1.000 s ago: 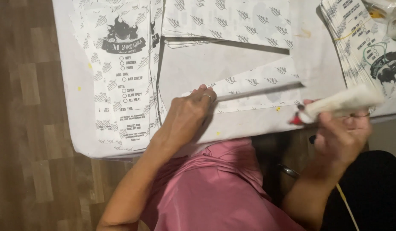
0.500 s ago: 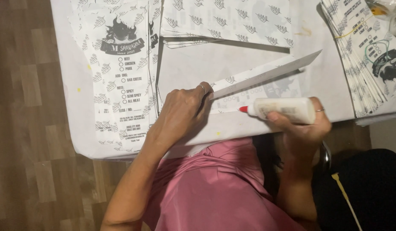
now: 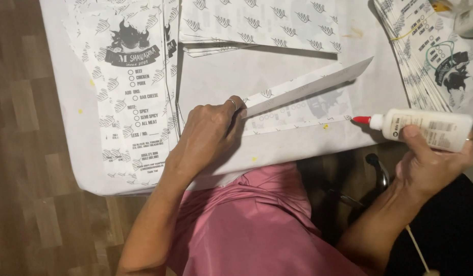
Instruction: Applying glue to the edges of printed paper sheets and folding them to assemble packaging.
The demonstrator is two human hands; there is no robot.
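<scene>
Glue bottle (image 3: 428,129) shifted right; right hand (image 3: 430,166) fingers clamped round it, red nozzle at paper edge. Left hand (image 3: 211,130) fingers together, pinching folded flap of printed paper sheet (image 3: 303,99).

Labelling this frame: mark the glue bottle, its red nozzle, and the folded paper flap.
glue bottle (image 3: 430,130), head view, middle of the white body.
red nozzle (image 3: 361,120), head view, the red tip.
folded paper flap (image 3: 308,86), head view, middle of the raised strip.
</scene>
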